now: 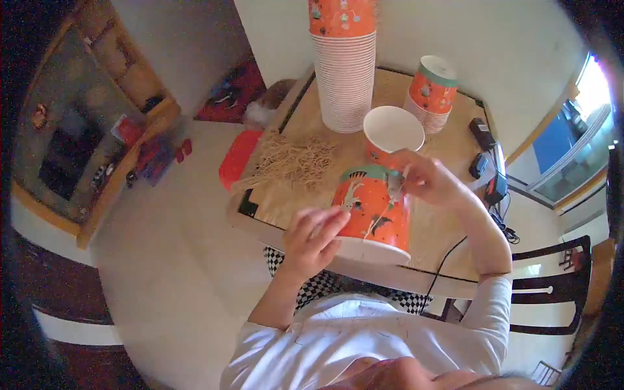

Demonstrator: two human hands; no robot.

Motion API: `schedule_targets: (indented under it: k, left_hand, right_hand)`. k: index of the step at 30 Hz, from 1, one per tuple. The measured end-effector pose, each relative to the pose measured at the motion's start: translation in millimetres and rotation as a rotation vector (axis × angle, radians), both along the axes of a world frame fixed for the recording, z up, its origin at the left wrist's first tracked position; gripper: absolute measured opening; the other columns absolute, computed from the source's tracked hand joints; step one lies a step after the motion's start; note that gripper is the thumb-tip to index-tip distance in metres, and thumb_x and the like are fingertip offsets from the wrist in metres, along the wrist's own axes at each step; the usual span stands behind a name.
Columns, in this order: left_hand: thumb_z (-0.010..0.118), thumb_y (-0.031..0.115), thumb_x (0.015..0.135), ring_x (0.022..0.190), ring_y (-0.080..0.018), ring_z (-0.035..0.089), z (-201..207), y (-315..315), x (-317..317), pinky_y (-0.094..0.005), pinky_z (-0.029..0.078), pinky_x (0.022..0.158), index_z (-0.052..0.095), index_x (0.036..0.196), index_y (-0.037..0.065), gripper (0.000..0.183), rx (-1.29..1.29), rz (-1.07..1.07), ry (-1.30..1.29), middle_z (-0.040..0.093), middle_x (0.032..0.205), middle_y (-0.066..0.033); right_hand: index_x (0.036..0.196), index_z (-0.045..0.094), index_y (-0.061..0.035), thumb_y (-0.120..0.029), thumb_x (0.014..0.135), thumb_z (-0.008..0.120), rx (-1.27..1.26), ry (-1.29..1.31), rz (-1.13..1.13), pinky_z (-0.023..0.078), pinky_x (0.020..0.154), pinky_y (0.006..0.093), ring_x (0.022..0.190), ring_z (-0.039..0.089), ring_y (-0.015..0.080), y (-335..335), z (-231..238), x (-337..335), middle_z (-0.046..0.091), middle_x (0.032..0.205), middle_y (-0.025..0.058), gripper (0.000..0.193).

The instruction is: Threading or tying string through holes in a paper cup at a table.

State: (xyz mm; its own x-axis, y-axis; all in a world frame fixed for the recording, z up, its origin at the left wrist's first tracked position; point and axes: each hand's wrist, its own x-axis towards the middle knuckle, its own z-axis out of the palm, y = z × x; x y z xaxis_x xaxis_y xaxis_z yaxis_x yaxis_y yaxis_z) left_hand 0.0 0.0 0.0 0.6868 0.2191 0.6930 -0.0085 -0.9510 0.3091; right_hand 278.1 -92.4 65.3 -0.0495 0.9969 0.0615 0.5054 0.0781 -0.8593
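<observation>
Orange paper, printed with small figures, wraps the cup (375,211) we hold above the near edge of the counter (448,240), mouth down and tilted, its white rim toward our chest. A thin pale band (385,211) runs slantwise across its side, from our right hand (426,179) near the base down toward our left hand (312,237) near the rim. Our right grip is pinched on the band's upper end, the left is curled against the cup's lower left side, fingers bent; we cannot tell whether it pinches the band too. The cup's long axis leans away from us, and both hands sit equally near. Beyond lie a heap of bands (296,159) and a tall stack of cups (343,65).
</observation>
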Motion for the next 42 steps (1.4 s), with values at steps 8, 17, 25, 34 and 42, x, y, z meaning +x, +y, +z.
schedule_targets:
  k: [8, 17, 25, 34, 42]
  left_hand:
    - [0.063, 0.005, 0.075, 0.101, -0.029, 0.054, -94.6, 29.2, 66.9, -0.0378, 0.044, 0.085, 0.059, 0.106, 0.006, 0.031, -0.34, 0.229, -0.151, 0.059, 0.104, -0.0117]
    - [0.063, 0.004, 0.072, 0.09, -0.0298, 0.051, -168.8, 36.7, 108.2, -0.0403, 0.044, 0.079, 0.059, 0.095, 0.006, 0.024, -0.22, 0.158, 0.118, 0.053, 0.096, -0.0111]
    - [0.064, 0.004, 0.071, 0.087, -0.0288, 0.052, -187.0, 38.8, 110.3, -0.0414, 0.046, 0.074, 0.057, 0.092, 0.007, 0.023, -0.308, 0.176, 0.063, 0.052, 0.095, -0.0094]
    - [0.064, 0.009, 0.069, 0.087, -0.0295, 0.052, -178.4, 42.9, 111.4, -0.0426, 0.044, 0.072, 0.055, 0.096, 0.01, 0.028, -0.242, 0.197, 0.144, 0.051, 0.096, -0.0108]
    - [0.062, 0.01, 0.071, 0.086, -0.028, 0.052, -166.6, 40.3, 111.7, -0.0412, 0.043, 0.073, 0.056, 0.098, 0.01, 0.028, -0.219, 0.213, 0.191, 0.051, 0.097, -0.0093]
  right_hand:
    - [0.12, 0.053, -0.0148, 0.0, 0.078, 0.053, 0.49, -0.73, -0.655, 0.049, 0.065, 0.0302, 0.072, 0.059, 0.0182, -28.1, 126.4, 51.0, 0.058, 0.098, 0.0089, 0.044]
    - [0.117, 0.048, -0.0149, -0.011, 0.085, 0.048, 0.62, -1.284, -0.913, 0.053, 0.064, 0.0434, 0.082, 0.061, 0.0346, 49.8, 123.5, 222.7, 0.05, 0.105, 0.0125, 0.033]
    - [0.115, 0.051, -0.01, -0.009, 0.081, 0.052, 0.503, -1.527, -0.777, 0.051, 0.072, 0.0416, 0.09, 0.056, 0.0325, 99.3, 57.7, 281.7, 0.049, 0.1, 0.0138, 0.034]
    - [0.119, 0.051, -0.0121, -0.008, 0.08, 0.052, 0.45, -1.478, -0.771, 0.051, 0.072, 0.0412, 0.089, 0.055, 0.0316, 100.5, 9.6, 298.6, 0.049, 0.102, 0.0136, 0.039]
    - [0.119, 0.053, -0.0152, -0.015, 0.087, 0.047, 0.276, -1.39, -0.832, 0.05, 0.078, 0.0403, 0.093, 0.055, 0.0324, 98.2, -14.8, 292.9, 0.051, 0.103, 0.0132, 0.033]
